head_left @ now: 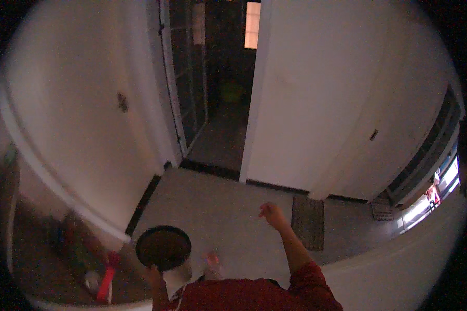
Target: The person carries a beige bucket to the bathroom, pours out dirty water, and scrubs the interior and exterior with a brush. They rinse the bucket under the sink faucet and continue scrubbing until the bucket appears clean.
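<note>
red shirt (228,296) is seen nearest; just ahead of the left hand (155,276), a round tray (163,246) is gripped by it at the rim, seemingly for balance; for the right hand (270,212), grip cannot be told.

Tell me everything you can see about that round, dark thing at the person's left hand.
The round dish has a nearly black rim circling a dark brownish inside, which faces the camera. It looks shallow, though its depth is hard to judge. Dim light hides whether it is metal or plastic, and whether it contains anything. The person's left hand holds its near edge, keeping it above the pale floor.
</note>
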### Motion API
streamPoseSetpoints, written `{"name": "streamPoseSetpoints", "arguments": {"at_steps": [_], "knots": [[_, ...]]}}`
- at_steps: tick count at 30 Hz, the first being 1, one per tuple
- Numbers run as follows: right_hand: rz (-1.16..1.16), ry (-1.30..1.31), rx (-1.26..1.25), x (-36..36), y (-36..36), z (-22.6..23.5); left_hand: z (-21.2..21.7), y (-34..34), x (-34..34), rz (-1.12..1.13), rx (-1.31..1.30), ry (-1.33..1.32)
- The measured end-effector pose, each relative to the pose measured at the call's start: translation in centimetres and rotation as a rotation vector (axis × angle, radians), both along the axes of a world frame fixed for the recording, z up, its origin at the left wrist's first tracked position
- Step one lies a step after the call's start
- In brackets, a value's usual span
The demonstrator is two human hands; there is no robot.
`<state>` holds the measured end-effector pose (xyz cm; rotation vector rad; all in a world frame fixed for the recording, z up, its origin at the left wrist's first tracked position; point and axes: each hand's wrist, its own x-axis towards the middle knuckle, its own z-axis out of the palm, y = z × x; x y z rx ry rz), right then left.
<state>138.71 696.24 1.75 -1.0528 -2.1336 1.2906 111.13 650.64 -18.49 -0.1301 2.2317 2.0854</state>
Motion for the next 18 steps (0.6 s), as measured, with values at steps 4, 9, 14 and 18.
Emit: {"name": "streamPoseSetpoints", "arguments": {"at_steps": [4, 9, 14, 18], "knots": [[-0.150, -0.122, 0.125, -4.9, 7.1, 2.0, 0.3, 10.3, -8.5, -0.033, -0.278, -0.355], [-0.296, 0.580, -0.062, -0.8, 23.9, -2.8, 2.8, 26.2, -16.0, -0.077, 0.212, -0.279], [-0.634, 0.376, 0.462, -8.7, 35.4, 4.2, 7.1, 39.7, -26.5, -0.199, 0.326, -0.299], [-0.714, 0.340, 0.633, -19.3, 49.3, 12.7, 12.2, 54.2, -36.1, -0.247, 0.437, -0.276]]}}
